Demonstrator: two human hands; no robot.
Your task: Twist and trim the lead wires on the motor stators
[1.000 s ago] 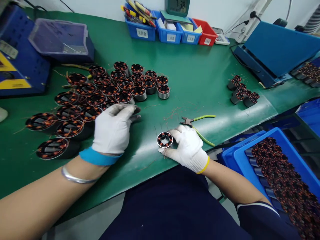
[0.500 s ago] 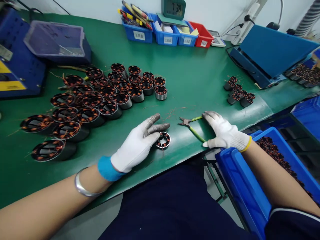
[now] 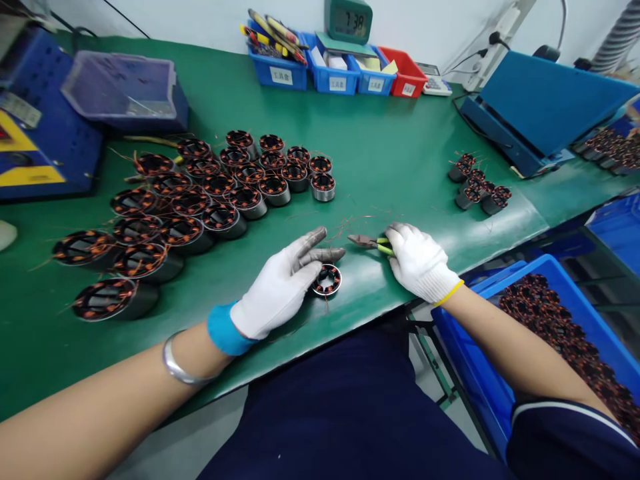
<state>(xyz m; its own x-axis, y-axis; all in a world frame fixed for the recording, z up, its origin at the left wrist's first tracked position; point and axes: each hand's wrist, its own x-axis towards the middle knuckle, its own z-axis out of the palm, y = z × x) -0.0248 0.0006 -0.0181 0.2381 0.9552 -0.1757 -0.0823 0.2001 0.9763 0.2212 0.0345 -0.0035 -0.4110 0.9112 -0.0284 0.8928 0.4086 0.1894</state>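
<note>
A small wound stator (image 3: 327, 280), steel ring with copper coils, lies on the green bench mat (image 3: 400, 153) near the front edge. My left hand (image 3: 285, 283), in a white glove, rests against its left side with fingers stretched over it. My right hand (image 3: 419, 261), also gloved, is closed around the green handles of the side cutters (image 3: 367, 242), whose jaws point left toward the stator. Loose copper wire ends lie between the two hands.
Several wound stators (image 3: 200, 193) are grouped at the left, a few smaller ones (image 3: 477, 187) at the right. A blue bin (image 3: 560, 327) of stators stands by my right knee. Blue and red part bins (image 3: 340, 70), a clock and blue machines line the back.
My left hand came from the stator group to the single stator. My right hand let go of that stator, reached right to the cutters and closed on their handles, pulling them leftward.
</note>
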